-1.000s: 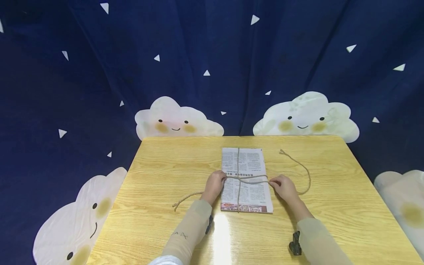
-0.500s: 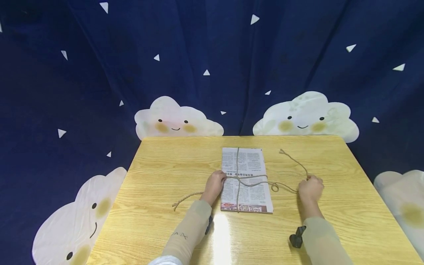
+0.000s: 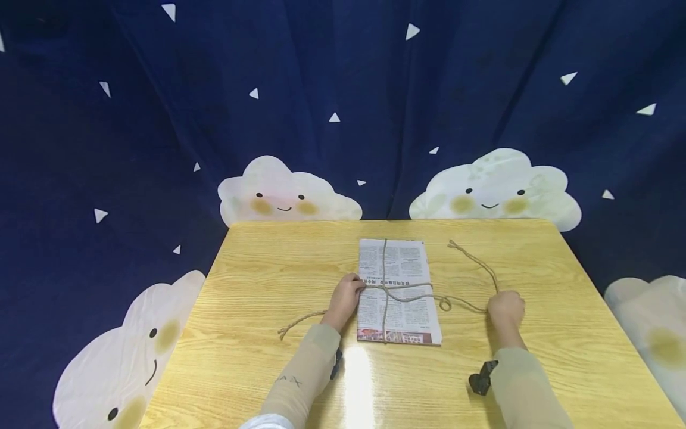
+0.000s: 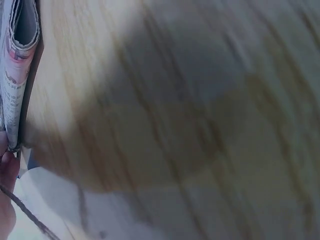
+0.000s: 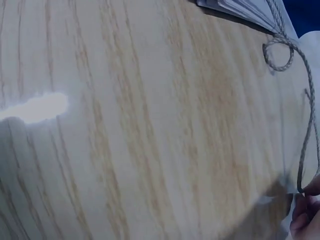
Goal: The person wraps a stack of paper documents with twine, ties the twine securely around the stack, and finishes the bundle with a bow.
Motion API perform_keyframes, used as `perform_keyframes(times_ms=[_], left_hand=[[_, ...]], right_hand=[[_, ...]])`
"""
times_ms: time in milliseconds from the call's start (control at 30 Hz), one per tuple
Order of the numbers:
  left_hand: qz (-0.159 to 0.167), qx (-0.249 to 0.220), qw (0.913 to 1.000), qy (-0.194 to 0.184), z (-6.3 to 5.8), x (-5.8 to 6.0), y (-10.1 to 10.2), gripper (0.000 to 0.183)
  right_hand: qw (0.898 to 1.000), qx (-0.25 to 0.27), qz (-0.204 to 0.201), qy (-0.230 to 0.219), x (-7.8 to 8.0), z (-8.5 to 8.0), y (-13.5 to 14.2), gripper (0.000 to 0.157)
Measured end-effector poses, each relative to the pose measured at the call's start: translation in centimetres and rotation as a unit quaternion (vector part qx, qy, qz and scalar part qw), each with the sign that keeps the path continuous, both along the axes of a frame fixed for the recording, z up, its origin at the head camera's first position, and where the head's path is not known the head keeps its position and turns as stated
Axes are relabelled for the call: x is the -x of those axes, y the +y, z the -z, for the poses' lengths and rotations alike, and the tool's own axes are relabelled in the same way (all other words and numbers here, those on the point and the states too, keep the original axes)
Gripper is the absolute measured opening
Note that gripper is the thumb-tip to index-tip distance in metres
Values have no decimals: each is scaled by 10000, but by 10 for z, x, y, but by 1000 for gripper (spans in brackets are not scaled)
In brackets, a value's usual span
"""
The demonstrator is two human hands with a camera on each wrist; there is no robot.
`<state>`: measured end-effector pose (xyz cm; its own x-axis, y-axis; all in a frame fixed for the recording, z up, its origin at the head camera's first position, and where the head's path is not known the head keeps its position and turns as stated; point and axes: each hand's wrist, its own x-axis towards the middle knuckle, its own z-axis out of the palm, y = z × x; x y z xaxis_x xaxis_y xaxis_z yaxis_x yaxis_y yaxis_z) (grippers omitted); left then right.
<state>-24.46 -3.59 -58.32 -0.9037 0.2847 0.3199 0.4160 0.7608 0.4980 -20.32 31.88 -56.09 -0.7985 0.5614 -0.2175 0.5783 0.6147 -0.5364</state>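
A folded newspaper stack (image 3: 399, 322) lies on the wooden table, with twine (image 3: 407, 299) crossing it lengthwise and sideways. My left hand (image 3: 344, 301) pinches the twine at the stack's left edge, and a loose tail runs out behind that hand. To the right of the stack, my right hand (image 3: 506, 311) pinches the twine, bending it so its frayed end points to the far side. Between stack and right hand the twine forms a small loop (image 5: 280, 69). In the left wrist view, fingertips (image 4: 7, 165) sit right at the folded newspaper edge (image 4: 17, 75).
The wooden table (image 3: 268, 256) extends on both sides of the stack. A dark blue curtain (image 3: 300, 53) with white clouds hangs behind it. A black wrist device (image 3: 482, 378) hangs by the right sleeve. Bright glare (image 3: 359, 381) marks the table's near part.
My right hand has moved from the stack's right edge outward along the twine, then slightly nearer. The small loop now shows beside the stack. My left hand stays almost in place.
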Motion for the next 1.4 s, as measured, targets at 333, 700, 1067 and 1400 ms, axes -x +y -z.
perform_keyframes(times_ms=[333, 700, 1067, 1400], left_hand=[[5, -54, 9997, -252, -4, 1, -2, 10], [183, -405, 9984, -362, -3, 3, -5, 10], [221, -440, 9981, -377, 0, 5, -5, 10], [263, -452, 9980, -342, 1, 5, -5, 9]], right_hand=[[9739, 1471, 398, 1681, 14, -22, -4, 40], [9032, 2904, -1417, 2826, 29, -75, -32, 18], [8289, 4276, -3124, 1803, 37, -86, -85, 10], [9020, 2342, -3345, 1402, 67, -39, -123, 25]])
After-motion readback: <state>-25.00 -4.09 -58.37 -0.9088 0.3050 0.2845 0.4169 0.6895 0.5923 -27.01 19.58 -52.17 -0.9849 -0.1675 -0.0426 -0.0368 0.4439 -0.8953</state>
